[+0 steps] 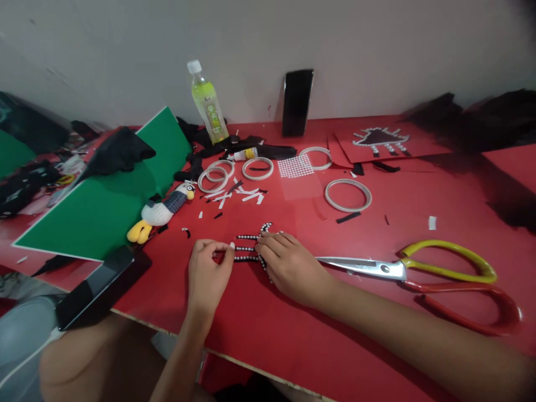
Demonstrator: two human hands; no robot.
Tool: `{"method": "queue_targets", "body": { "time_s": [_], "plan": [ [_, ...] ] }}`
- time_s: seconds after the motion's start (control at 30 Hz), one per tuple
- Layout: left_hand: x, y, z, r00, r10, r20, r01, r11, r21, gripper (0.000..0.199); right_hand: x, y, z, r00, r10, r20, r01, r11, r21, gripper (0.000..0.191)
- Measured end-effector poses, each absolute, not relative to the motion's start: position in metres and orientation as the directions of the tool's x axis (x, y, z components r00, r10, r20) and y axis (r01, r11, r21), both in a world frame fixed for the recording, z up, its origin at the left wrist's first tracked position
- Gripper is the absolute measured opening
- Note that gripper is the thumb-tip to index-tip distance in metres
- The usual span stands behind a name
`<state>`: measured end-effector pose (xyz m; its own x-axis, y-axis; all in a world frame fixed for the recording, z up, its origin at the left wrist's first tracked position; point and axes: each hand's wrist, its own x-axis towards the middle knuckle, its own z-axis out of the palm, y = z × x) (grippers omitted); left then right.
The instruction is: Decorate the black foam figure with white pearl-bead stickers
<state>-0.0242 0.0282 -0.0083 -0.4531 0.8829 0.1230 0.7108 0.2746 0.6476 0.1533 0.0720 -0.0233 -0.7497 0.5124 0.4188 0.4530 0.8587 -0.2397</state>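
On the red tabletop lies a beaded piece (246, 248), with silvery beads in rows along narrow black strips. My right hand (295, 268) rests over its right part, fingers together and laid flat on it, hiding much of the beading. At the strips' left ends, my left hand (211, 268) has thumb and forefinger closed in a pinch. A small white spot shows at those fingertips, too small to name. Large scissors (383, 269) with one yellow and one red handle lie to the right, their blade tips behind my right hand.
Tape rings (348, 195), a sheet of pearl beads (296, 166) and paper scraps (251, 195) lie beyond my hands. A bottle (209, 111) and a phone (298, 103) stand near the wall. A green board (121, 195) and bird toy (163, 212) are left. Another beaded piece (381, 138) lies back right.
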Motion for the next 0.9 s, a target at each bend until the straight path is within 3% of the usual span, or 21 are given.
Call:
{"method": "queue_targets", "body": {
  "time_s": [0.1,0.23,0.4,0.5,0.67,0.9],
  "plan": [
    [-0.024,0.028,-0.008,-0.457,0.879,0.134,0.701,0.263,0.663,0.024,0.154,0.071,-0.023,-0.75,0.512,0.418,0.445,0.859,-0.254,0.024],
    [-0.023,0.025,-0.006,-0.495,0.859,0.133,0.532,0.179,0.827,0.028,0.154,0.072,-0.022,-0.699,0.543,0.466,0.421,0.839,-0.345,0.026],
    [-0.017,0.013,0.002,-0.411,0.911,0.04,0.267,0.078,0.96,0.026,0.157,0.072,-0.005,-0.601,0.669,0.438,0.185,0.649,-0.738,0.025],
    [-0.012,0.004,0.01,-0.34,0.94,0.031,0.191,0.037,0.981,0.023,0.159,0.068,0.009,-0.638,0.693,0.336,0.072,0.488,-0.87,0.022],
    [-0.009,-0.005,0.019,-0.289,0.956,0.058,0.194,-0.001,0.981,0.015,0.159,0.059,0.025,-0.679,0.681,0.275,0.033,0.402,-0.915,0.013],
    [-0.008,-0.011,0.026,-0.268,0.952,0.147,0.427,-0.02,0.904,0.013,0.159,0.052,0.033,-0.659,0.687,0.305,0.071,0.461,-0.885,0.013]
  ]
}}
